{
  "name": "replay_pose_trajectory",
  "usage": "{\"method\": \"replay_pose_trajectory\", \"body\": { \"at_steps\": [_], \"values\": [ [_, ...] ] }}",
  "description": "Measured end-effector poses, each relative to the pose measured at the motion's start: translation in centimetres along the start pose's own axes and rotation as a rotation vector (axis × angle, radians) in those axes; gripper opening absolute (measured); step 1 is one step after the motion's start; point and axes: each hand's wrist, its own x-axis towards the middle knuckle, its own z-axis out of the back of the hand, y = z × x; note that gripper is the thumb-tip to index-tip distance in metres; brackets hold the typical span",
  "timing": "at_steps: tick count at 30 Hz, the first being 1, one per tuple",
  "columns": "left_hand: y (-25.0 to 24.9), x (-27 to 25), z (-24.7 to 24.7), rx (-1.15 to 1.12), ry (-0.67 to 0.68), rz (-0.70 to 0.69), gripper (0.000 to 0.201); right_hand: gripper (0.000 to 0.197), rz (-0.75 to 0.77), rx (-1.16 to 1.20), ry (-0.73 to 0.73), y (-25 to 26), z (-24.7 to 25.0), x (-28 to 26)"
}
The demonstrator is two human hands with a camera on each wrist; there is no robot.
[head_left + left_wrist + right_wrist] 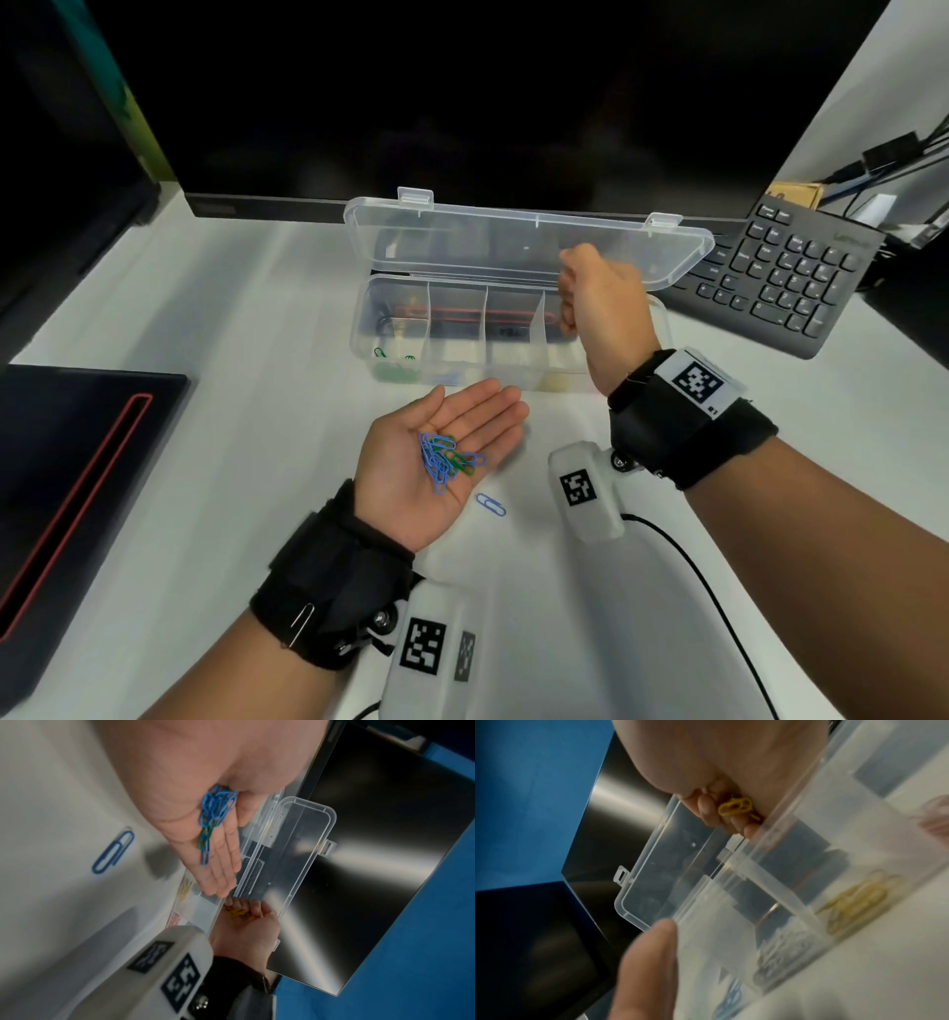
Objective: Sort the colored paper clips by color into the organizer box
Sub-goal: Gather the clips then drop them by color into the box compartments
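tabletop [205, 318] holds a clear organizer box [462, 360] with its lid up. right hand [601, 303] is over the box's right end, fingers [706, 809] curled around yellow clips [735, 806]. left hand [436, 462] lies flat, palm up, in front of the box, carrying blue and green clips [447, 460]. one blue clip [491, 504] lies beside it.

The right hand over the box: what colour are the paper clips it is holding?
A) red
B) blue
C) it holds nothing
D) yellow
D: in the right wrist view, yellow paper clips sit inside the curled fingers of the right hand above the organizer box; the blue and green ones lie in the open left hand.
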Motion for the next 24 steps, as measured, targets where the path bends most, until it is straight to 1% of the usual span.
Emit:
{"method": "replay_pose_trajectory", "body": {
  "at_steps": [3,7,14,16,18,19,20,21,24],
  "values": [
    [0.0,0.1,0.0,0.001,0.005,0.002,0.047,0.027,0.018,-0.055,-0.004,-0.5,-0.1,0.3],
    [-0.1,0.1,0.0,-0.005,0.003,0.003,0.047,0.035,0.005,0.002,-0.015,-1.0,0.4,1.1],
    [-0.2,0.0,0.1,-0.022,0.001,-0.005,0.047,0.034,-0.036,0.021,-0.006,-1.0,1.3,0.6],
    [-0.2,0.0,0.0,-0.014,0.0,-0.004,0.046,0.028,0.023,-0.018,-0.035,-0.6,1.6,-0.2],
    [-0.3,-0.1,0.0,-0.013,-0.008,-0.013,0.046,0.02,0.146,-0.087,-0.086,-0.2,1.9,-1.4],
    [-0.5,0.0,0.0,-0.018,-0.014,-0.022,0.046,0.02,0.19,-0.129,-0.071,-0.1,2.0,-2.0],
    [-0.6,0.0,0.0,-0.025,-0.019,-0.033,0.046,0.023,0.206,-0.19,-0.006,-0.1,2.2,-2.6],
    [-0.7,0.0,0.0,-0.03,-0.025,-0.043,0.046,0.023,0.197,-0.285,0.11,-0.2,2.3,-3.3],
    [-1.0,-0.1,0.1,-0.053,-0.036,-0.073,0.046,0.015,0.136,-0.724,0.577,-0.9,2.5,-5.5]
  ]
}}
